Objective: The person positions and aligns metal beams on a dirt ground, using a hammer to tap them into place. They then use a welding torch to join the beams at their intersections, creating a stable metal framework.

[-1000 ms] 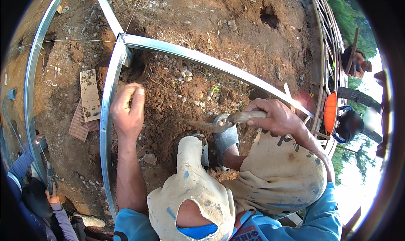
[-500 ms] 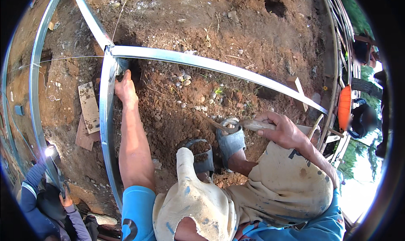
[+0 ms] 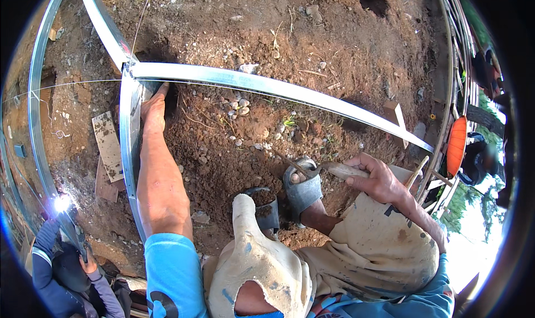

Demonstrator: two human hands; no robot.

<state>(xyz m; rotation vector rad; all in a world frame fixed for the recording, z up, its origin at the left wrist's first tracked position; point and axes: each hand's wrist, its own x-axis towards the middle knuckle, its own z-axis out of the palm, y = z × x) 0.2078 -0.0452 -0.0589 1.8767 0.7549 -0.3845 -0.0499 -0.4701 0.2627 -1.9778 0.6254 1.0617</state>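
My left hand [image 3: 153,111] reaches out to the steel post [image 3: 130,134] and grips it just below the joint, its fingers partly hidden by the metal. Under that joint, a dark hole in the soil lies partly in view. A long shiny steel beam [image 3: 262,82] runs from the joint to the right. In my right hand [image 3: 374,177] is the wooden handle of a trowel [image 3: 341,171], held above my sandal [image 3: 304,191]; its thin rusty blade shows edge-on, pointing left.
A co-worker [image 3: 69,276] at lower left is beside a bright welding spark [image 3: 62,202] on another steel beam [image 3: 38,112]. Muddy boards [image 3: 108,142] lie left of the post. A thin string [image 3: 72,84] crosses near the joint. An orange object [image 3: 457,145] stands by the bamboo fence [image 3: 446,95].
The post, joint and my left hand have shifted left in view. The string now shows along the long beam. The welding spark has grown brighter. My right hand keeps its hold on the trowel.
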